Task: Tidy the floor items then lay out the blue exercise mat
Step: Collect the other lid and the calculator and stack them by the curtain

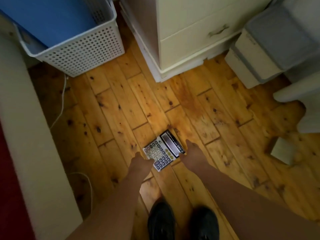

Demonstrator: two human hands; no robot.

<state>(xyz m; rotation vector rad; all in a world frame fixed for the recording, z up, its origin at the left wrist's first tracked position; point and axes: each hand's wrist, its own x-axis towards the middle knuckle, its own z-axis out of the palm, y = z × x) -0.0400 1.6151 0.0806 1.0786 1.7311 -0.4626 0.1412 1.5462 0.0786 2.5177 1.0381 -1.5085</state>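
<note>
- Two bare forearms reach down and forward from the bottom edge of the head view, converging on a calculator (161, 150) that lies flat and askew on the wooden floor (121, 110)
- Left hand (141, 161) comes in at the calculator's near-left edge, wrist bent down, fingertips over the keypad border; blur hides whether they curl under it
- Right hand (190, 151) sits at the display end, one fingertip touching the near-right corner and another finger raised beside it; whether it grips cannot be told
- Blue exercise mat (52, 19) stands inside the white perforated basket (83, 52) in the far-left corner, well apart from both hands
- Black shoes (161, 220) stand between the forearms
- Cream drawer cabinet (199, 40) stands beyond the calculator, with grey lidded bins (277, 40) to its right; a white cable (63, 94) trails over the floor at left
</note>
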